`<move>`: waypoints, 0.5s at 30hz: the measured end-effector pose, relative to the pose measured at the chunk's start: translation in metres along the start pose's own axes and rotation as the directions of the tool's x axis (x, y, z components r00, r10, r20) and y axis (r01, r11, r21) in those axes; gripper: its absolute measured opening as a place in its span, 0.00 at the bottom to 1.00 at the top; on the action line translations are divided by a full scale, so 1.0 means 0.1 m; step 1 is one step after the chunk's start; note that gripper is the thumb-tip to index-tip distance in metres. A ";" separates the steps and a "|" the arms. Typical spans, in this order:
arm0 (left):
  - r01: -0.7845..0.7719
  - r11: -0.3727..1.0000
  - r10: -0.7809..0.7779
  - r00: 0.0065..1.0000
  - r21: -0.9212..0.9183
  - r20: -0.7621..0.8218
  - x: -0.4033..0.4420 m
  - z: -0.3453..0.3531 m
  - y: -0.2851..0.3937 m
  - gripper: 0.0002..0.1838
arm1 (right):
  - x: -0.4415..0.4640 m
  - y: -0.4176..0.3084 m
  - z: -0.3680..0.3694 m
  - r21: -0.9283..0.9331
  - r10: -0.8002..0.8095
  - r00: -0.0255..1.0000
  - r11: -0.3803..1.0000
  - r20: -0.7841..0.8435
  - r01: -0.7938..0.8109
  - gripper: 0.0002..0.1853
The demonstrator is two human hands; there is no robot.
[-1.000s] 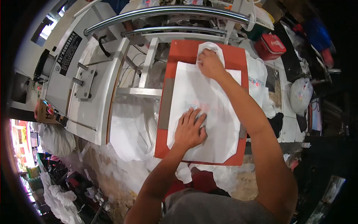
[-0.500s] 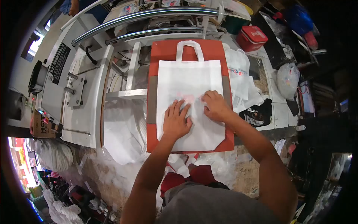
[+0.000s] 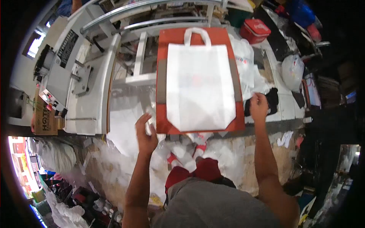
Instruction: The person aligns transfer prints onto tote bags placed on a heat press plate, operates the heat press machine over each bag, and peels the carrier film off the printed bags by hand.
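A white bag (image 3: 199, 87) with a loop handle lies flat on a red-orange board (image 3: 162, 41); faint print shows through its middle. My left hand (image 3: 146, 133) is off the bag, just left of the board's near left corner, fingers apart and holding nothing. Past the board's right edge, my right hand (image 3: 259, 108) is raised near a black cloth (image 3: 272, 100); its fingers look curled and blurred, and whether they hold anything is unclear.
The white press machine (image 3: 89, 91) stands at the left, with metal rails (image 3: 152, 11) across the back. Printed white bags (image 3: 243, 62) lie right of the board, near a red box (image 3: 255, 31). A clear plastic bag (image 3: 292, 72) sits farther right.
Both hands have lifted off the bag and moved apart, left hand to the left, right hand to the right. Earlier, my right hand went from the handle to the bag's middle.
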State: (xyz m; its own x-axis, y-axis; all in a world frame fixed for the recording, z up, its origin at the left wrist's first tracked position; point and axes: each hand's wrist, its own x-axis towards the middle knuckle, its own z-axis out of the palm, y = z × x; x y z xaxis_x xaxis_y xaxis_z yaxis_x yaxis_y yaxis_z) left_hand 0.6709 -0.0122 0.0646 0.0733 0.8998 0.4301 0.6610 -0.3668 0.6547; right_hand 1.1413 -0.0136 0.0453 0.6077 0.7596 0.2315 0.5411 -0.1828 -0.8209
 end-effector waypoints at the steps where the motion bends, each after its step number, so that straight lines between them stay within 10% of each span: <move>1: 0.094 0.996 -0.094 0.996 0.006 -0.004 -0.34 -0.18 -0.13 0.18 | -0.26 0.23 -0.15 -0.127 0.020 0.991 0.991 -0.136 -0.037 0.15; 2: 0.193 0.981 -0.193 0.981 0.016 -0.004 -0.71 -0.35 -0.27 0.17 | -0.57 0.58 -0.24 -0.189 0.254 0.957 0.942 -0.141 -0.278 0.15; 6: 0.500 0.858 -0.513 0.816 0.119 0.266 -2.43 -0.75 -0.86 0.13 | -1.89 1.08 0.34 -0.456 0.356 0.861 0.874 0.363 -0.168 0.12; 8: 0.472 0.854 -0.516 0.722 0.217 0.461 -3.25 -0.89 -1.14 0.12 | -2.27 1.47 0.92 -0.384 0.005 0.796 0.878 0.605 0.285 0.14; 15: 0.624 0.679 -0.690 0.365 0.386 0.625 -4.53 -1.43 -1.36 0.13 | -2.48 1.43 2.45 -0.406 -0.131 0.733 0.761 0.667 0.505 0.27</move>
State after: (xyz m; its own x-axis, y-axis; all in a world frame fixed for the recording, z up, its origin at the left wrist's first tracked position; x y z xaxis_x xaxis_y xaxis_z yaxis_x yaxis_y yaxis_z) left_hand 0.4411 -0.4039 -0.1305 0.0372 0.7292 -0.6832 0.7827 0.4038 0.4736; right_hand 0.9255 -0.0750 -0.2570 -0.0128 0.9974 -0.0714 0.9552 -0.0089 -0.2959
